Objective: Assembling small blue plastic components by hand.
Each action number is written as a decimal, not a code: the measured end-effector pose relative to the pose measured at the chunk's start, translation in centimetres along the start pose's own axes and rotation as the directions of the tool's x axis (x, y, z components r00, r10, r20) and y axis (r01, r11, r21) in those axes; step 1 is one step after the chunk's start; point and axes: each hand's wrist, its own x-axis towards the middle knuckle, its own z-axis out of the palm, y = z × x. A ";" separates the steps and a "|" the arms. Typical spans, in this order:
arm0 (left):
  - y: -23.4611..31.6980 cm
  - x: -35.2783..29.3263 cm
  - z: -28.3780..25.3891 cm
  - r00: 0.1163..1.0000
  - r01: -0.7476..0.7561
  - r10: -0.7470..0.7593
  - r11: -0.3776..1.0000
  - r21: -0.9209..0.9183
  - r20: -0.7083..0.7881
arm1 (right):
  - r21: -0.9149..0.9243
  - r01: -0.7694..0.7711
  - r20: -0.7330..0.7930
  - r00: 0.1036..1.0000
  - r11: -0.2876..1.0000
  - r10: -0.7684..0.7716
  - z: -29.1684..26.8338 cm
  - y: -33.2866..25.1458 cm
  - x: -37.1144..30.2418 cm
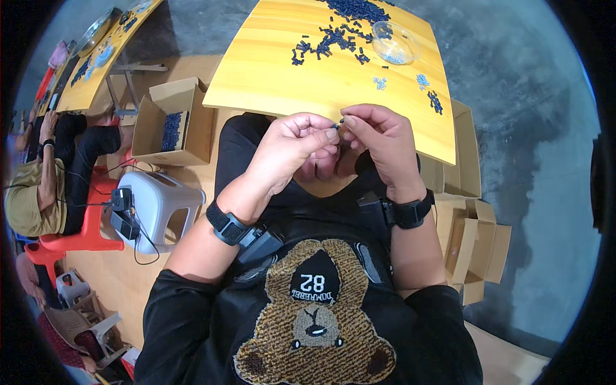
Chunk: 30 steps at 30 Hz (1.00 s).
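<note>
Sitting pinched between both hands (287, 149), tiny dark part (335, 126)

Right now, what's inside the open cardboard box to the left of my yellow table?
The box holds many small dark pieces. Only the top ones show; whatever lies underneath them, including the bottom there, is covered.

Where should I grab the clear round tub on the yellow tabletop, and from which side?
Probably pinch the right rim of the clear round tub, coming from the right with the right hand. Its thin edge looks exposed there, whereas dark pieces crowd its left side. Keep it level: small pale pieces show inside.
</note>
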 end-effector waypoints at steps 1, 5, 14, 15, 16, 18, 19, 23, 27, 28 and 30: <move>-0.1 0.0 -0.1 1.000 0.006 -0.006 1.000 0.008 0.011 | -0.022 0.009 0.001 1.000 1.000 -0.009 0.0 0.0 -0.1; -0.2 0.0 -0.5 1.000 0.011 -0.012 1.000 0.025 0.013 | -0.027 0.018 0.002 1.000 0.999 -0.018 0.1 0.4 -0.1; -0.1 -0.1 -0.8 0.999 0.021 -0.021 1.000 0.010 0.041 | -0.013 0.008 0.052 0.999 1.000 -0.007 0.3 0.7 0.0; -0.1 -0.1 -0.8 0.999 0.019 -0.020 1.000 0.008 0.039 | -0.021 0.011 0.039 0.999 1.000 -0.011 0.4 0.7 0.0; -0.1 0.0 -0.9 0.999 0.020 -0.020 1.000 0.013 0.032 | -0.030 0.015 0.026 1.000 0.999 -0.014 0.4 0.8 0.0; -0.2 -0.1 -0.9 1.000 0.018 -0.019 1.000 0.016 0.020 | -0.031 0.026 0.027 0.999 0.999 -0.026 0.4 1.0 0.1; -0.3 -0.1 -0.9 1.000 0.015 -0.015 1.000 0.018 0.008 | -0.031 0.039 0.024 0.999 0.999 -0.038 0.4 1.1 0.2; -0.5 0.1 -0.8 1.000 0.011 -0.011 1.000 0.015 0.021 | -0.034 0.050 0.025 0.998 0.998 -0.049 0.3 1.2 0.3; -0.3 0.0 -0.6 1.000 0.013 -0.014 0.999 0.034 0.020 | -0.031 0.039 0.025 0.999 0.999 -0.038 0.3 1.2 0.2; -0.2 0.0 -0.6 1.000 0.007 -0.008 0.999 0.047 0.020 | -0.009 0.026 0.035 0.999 1.000 -0.026 0.3 1.1 0.2; -0.3 0.0 -0.6 1.000 0.002 -0.003 0.998 0.061 0.020 | -0.043 0.047 0.028 0.999 0.998 -0.046 0.3 1.2 0.2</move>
